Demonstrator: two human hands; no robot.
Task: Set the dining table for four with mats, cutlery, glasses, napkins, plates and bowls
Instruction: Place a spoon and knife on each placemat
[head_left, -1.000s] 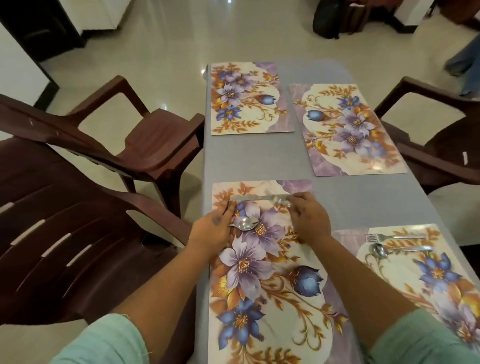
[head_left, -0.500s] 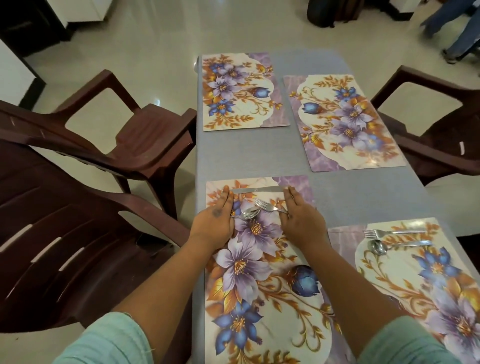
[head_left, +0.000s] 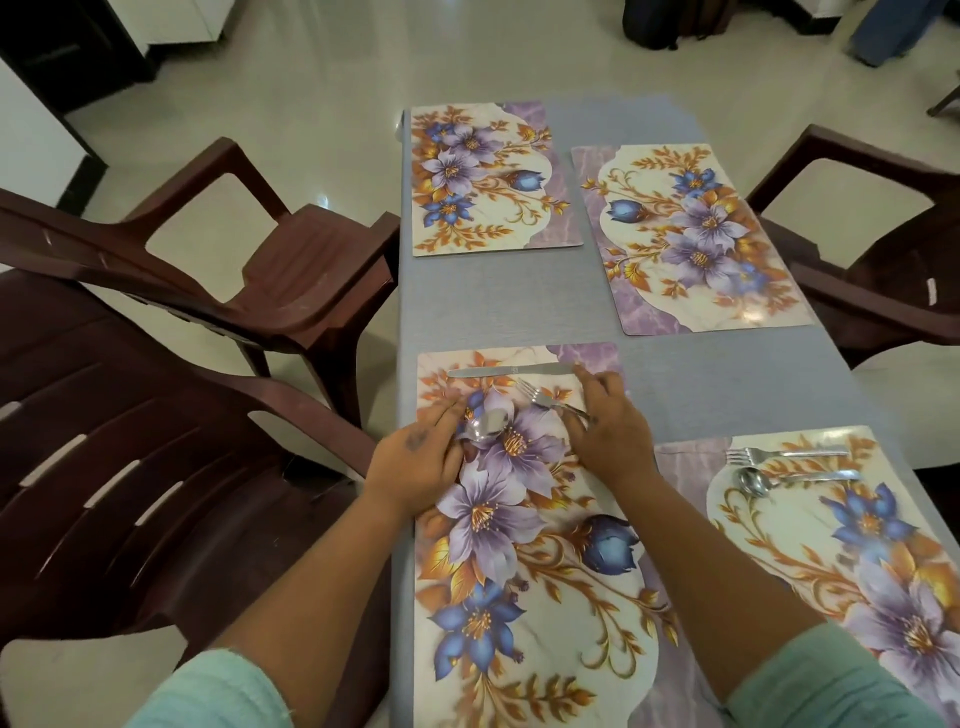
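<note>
Head view: left hand gripping spoon, right hand pinching fork, knife just beyond

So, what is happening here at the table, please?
A person is laying cutlery on the near left mat. The left hand holds a spoon, the right hand a fork; a knife lies above. The near right mat has cutlery; the two far mats are bare.
</note>
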